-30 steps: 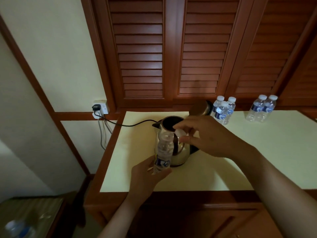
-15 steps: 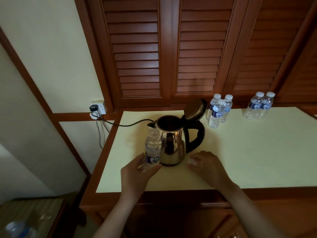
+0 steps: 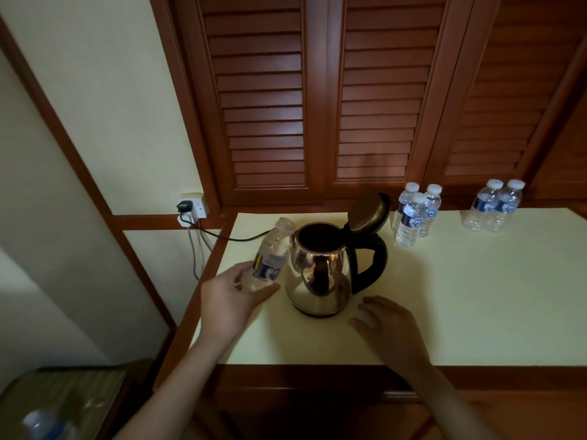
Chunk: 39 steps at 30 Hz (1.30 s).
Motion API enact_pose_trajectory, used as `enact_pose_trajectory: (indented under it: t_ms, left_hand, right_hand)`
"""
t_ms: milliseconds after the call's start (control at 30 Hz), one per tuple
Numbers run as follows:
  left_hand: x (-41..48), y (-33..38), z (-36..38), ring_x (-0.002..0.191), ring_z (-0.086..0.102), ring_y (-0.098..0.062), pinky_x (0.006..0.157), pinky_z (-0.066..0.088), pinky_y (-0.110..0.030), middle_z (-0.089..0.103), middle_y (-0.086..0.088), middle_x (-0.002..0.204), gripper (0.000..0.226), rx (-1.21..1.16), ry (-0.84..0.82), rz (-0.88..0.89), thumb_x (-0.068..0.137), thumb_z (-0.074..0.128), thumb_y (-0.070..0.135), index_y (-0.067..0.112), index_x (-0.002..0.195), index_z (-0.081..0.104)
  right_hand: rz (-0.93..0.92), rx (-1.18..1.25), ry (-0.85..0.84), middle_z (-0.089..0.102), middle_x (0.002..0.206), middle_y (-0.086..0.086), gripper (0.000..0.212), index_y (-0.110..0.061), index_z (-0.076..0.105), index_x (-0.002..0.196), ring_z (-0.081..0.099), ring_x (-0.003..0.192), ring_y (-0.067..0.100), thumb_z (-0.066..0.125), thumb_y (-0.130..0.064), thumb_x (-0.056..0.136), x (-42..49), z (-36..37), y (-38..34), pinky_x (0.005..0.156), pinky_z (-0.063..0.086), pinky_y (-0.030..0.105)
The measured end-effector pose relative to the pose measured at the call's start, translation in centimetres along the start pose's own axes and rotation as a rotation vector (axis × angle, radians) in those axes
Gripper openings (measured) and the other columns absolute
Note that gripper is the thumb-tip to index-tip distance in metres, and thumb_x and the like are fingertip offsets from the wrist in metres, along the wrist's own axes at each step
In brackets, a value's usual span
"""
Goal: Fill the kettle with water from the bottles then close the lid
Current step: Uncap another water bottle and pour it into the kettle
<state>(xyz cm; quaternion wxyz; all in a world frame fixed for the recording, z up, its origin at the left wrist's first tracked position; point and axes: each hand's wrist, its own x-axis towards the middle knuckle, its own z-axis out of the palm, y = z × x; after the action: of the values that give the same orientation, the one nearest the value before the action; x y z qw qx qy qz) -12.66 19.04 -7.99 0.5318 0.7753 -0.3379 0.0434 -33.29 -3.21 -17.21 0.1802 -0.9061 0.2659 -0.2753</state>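
One pale surface [image 3: 476, 296] with wooden edging is carrying the whole lot, backed by louvred wooden doors [image 3: 317, 106] along the wall. Standing near its left end is a polished metal kettle [image 3: 317, 274], its lid [image 3: 368, 214] hinged up and back so the dark mouth is lying open for pouring; its black handle is pointing right, and a black cord [image 3: 235, 238] is running from behind it to a wall socket [image 3: 192, 207] at the left. Five sealed bottles are waiting behind it in reserve: a group of three [image 3: 414, 217] just right of the lid and a pair [image 3: 494, 206] further right. The left hand [image 3: 232, 296] is wrapping the lower body of an uncapped bottle [image 3: 270, 258], tilting its open neck toward the kettle's rim, evidently lining up a pour; no water is visibly running yet. The right hand [image 3: 384, 322] is lying palm down on the surface in front of the kettle, fingers loosely spread; something small and pale is showing beneath it, probably the cap, though this cannot be told for certain. Lowest left, blurred, another bottle [image 3: 44, 422] is lying on a low stand.
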Motion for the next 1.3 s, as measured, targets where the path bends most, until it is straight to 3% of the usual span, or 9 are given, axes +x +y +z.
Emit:
enact_pose_trajectory:
  t_ms: [133,233,433,533,700,867,1100,1233,1300]
  left_hand:
    - [2.8,0.4,-1.7,0.080,0.068,0.009,0.072,0.056,-0.018,0.074,0.022,0.089,0.048,0.114,-0.010,0.075,0.062,0.095,0.030,0.027,0.107,0.078]
    - [4.8,1.0,-2.6,0.079,0.069,0.004,0.071,0.054,-0.018,0.076,0.016,0.089,0.047,0.229,-0.040,0.155,0.062,0.095,0.030,0.029,0.106,0.078]
    - [7.8,1.8,-3.8,0.085,0.071,-0.018,0.070,0.049,-0.027,0.078,0.001,0.098,0.053,0.453,-0.094,0.287,0.062,0.096,0.030,0.024,0.112,0.077]
    - [8.6,1.8,-4.0,0.088,0.070,-0.025,0.068,0.040,-0.024,0.077,-0.005,0.101,0.060,0.554,-0.109,0.328,0.062,0.096,0.030,0.019,0.118,0.075]
    - [9.1,1.9,-4.2,0.094,0.071,-0.027,0.074,0.050,-0.030,0.076,-0.007,0.108,0.065,0.622,-0.127,0.381,0.064,0.095,0.030,0.016,0.123,0.073]
    - [9.1,2.7,-4.3,0.094,0.070,-0.030,0.074,0.051,-0.032,0.076,-0.009,0.106,0.061,0.597,-0.131,0.404,0.065,0.095,0.023,0.015,0.121,0.072]
    - [9.4,2.7,-4.2,0.097,0.069,-0.027,0.074,0.048,-0.031,0.075,-0.006,0.110,0.062,0.646,-0.133,0.434,0.067,0.093,0.027,0.019,0.124,0.071]
    - [9.6,2.6,-4.2,0.098,0.069,-0.028,0.076,0.051,-0.033,0.075,-0.007,0.110,0.061,0.662,-0.135,0.442,0.068,0.092,0.027,0.018,0.125,0.071]
    - [9.6,2.7,-4.2,0.098,0.069,-0.028,0.076,0.052,-0.034,0.074,-0.007,0.110,0.060,0.661,-0.142,0.444,0.069,0.091,0.026,0.017,0.125,0.071]
  right_hand:
    - [-0.010,-0.003,-0.019,0.070,0.105,-0.009,0.030,-0.021,0.075,0.096,0.065,0.094,0.006,0.073,-0.046,0.080,0.2,0.1,0.1,0.087,0.053,0.027]
    - [0.022,0.007,-0.010,0.070,0.105,-0.008,0.034,-0.020,0.074,0.102,0.065,0.093,0.008,0.075,-0.044,0.079,0.1,0.1,0.3,0.087,0.053,0.028]
    - [0.075,0.054,-0.039,0.071,0.110,-0.008,0.033,-0.021,0.075,0.105,0.066,0.096,0.008,0.079,-0.041,0.079,0.3,-0.2,0.8,0.086,0.036,0.006]
    - [0.067,0.051,-0.032,0.070,0.115,-0.007,0.033,-0.021,0.074,0.108,0.066,0.105,0.010,0.078,-0.038,0.080,0.2,-0.2,1.1,0.090,0.040,0.013]
    - [0.031,0.012,-0.002,0.075,0.106,-0.003,0.028,-0.015,0.077,0.099,0.069,0.103,0.018,0.086,-0.023,0.074,0.0,-0.3,0.2,0.090,0.047,0.026]
    - [0.064,-0.002,-0.013,0.071,0.118,-0.006,0.032,-0.019,0.075,0.110,0.063,0.114,0.013,0.079,-0.033,0.081,-0.1,-0.1,0.6,0.096,0.038,0.020]
    - [0.037,-0.036,-0.042,0.070,0.119,-0.006,0.028,-0.019,0.075,0.107,0.062,0.115,0.014,0.077,-0.032,0.082,0.0,0.1,0.9,0.098,0.037,0.021]
    - [0.033,-0.031,-0.084,0.067,0.125,-0.012,0.046,-0.024,0.073,0.113,0.054,0.125,0.006,0.050,-0.055,0.086,0.0,0.9,1.8,0.104,0.031,0.015]
    - [0.024,-0.048,-0.098,0.067,0.125,-0.011,0.046,-0.023,0.073,0.112,0.053,0.126,0.006,0.050,-0.054,0.087,0.1,0.9,1.8,0.105,0.027,0.011]
